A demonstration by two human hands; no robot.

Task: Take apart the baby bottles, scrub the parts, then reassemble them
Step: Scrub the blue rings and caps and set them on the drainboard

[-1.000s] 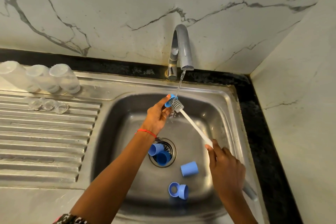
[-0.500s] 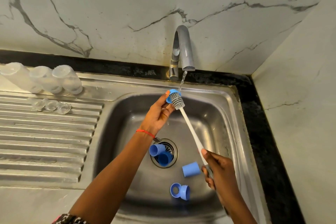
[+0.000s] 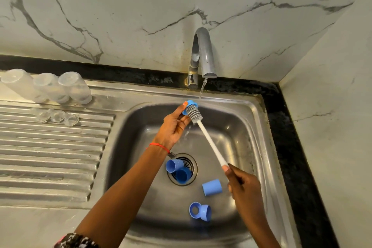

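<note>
We log our left hand (image 3: 174, 125), fingers pinching a blue bottle ring (image 3: 190, 105) under the tap (image 3: 203, 54), from which a thin stream of water runs. Our right hand (image 3: 242, 185), fingers curled round the handle, holds the bottle brush (image 3: 203, 133); its grey head sits in the ring. In the sink (image 3: 237, 127): two blue caps (image 3: 178, 169) over the drain, one blue cap (image 3: 211, 187) to their right, two more blue rings (image 3: 199, 211) at the near side. On the draining board (image 3: 50, 157), far left: three clear bottles (image 3: 50, 87) upside down; just in front of them, three clear teats (image 3: 57, 117).
</note>
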